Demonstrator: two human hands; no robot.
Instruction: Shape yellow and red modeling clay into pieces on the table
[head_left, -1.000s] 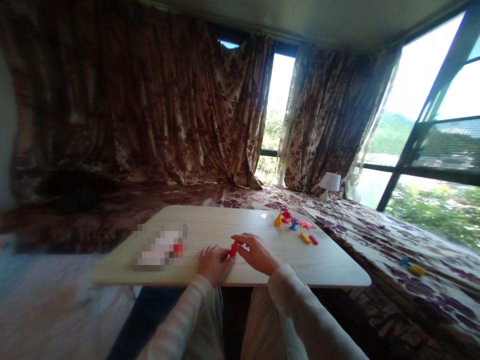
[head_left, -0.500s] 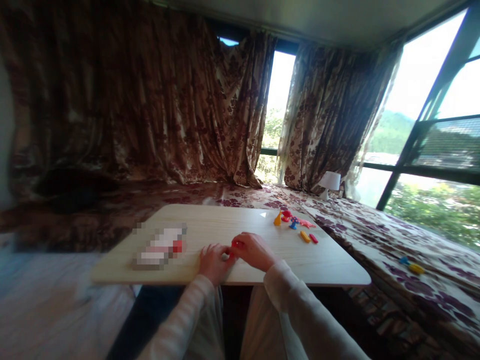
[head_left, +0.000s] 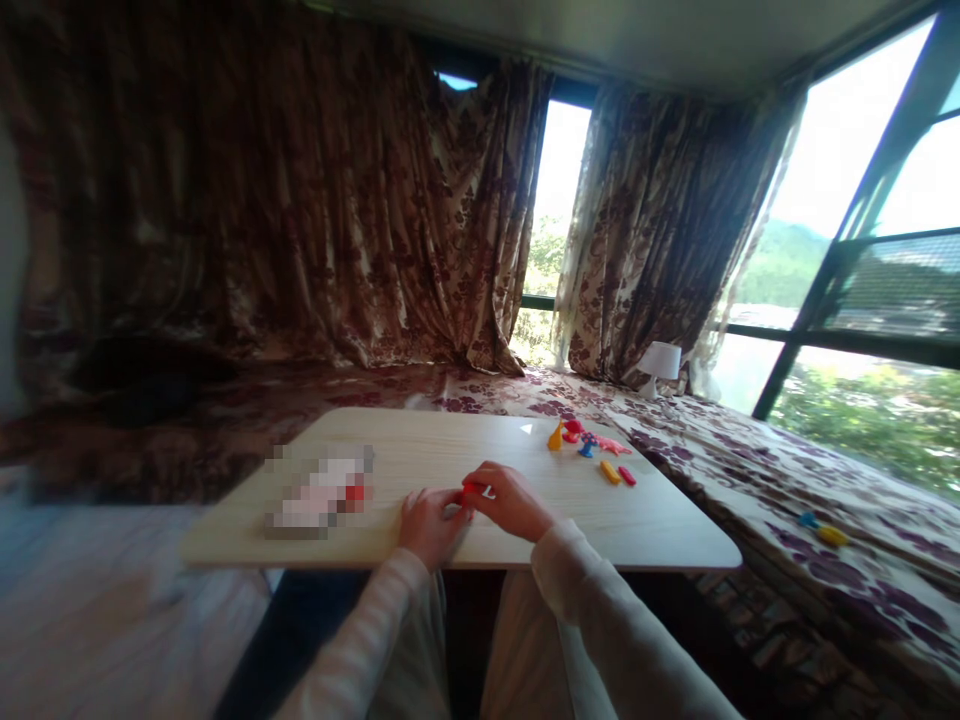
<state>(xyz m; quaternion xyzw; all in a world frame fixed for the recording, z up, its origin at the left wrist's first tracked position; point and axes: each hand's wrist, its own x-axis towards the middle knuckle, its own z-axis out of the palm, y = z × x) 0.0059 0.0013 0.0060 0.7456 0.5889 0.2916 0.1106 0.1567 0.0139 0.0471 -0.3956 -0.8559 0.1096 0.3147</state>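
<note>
Both my hands meet over the near edge of a light wooden table (head_left: 652, 535). My right hand (head_left: 512, 501) pinches a small red plastic piece (head_left: 472, 488) between thumb and fingers. My left hand (head_left: 427, 523) is curled with its fingertips against the same red piece. Farther back on the right of the table lie several small plastic toys: an orange cone (head_left: 556, 437), a blue and red cluster (head_left: 586, 441), an orange bar (head_left: 610, 472) and a red bar (head_left: 627, 476).
A blurred-out pale object with a red part (head_left: 319, 492) lies at the table's left. Floral bedding surrounds the table; a blue and a yellow toy (head_left: 822, 530) lie on it at the right. A small white lamp (head_left: 659, 366) stands by the curtained windows.
The red piece was upright between my hands a second ago; my right hand has since drawn back slightly and closed over it, and my left fingers have moved up to meet it.
</note>
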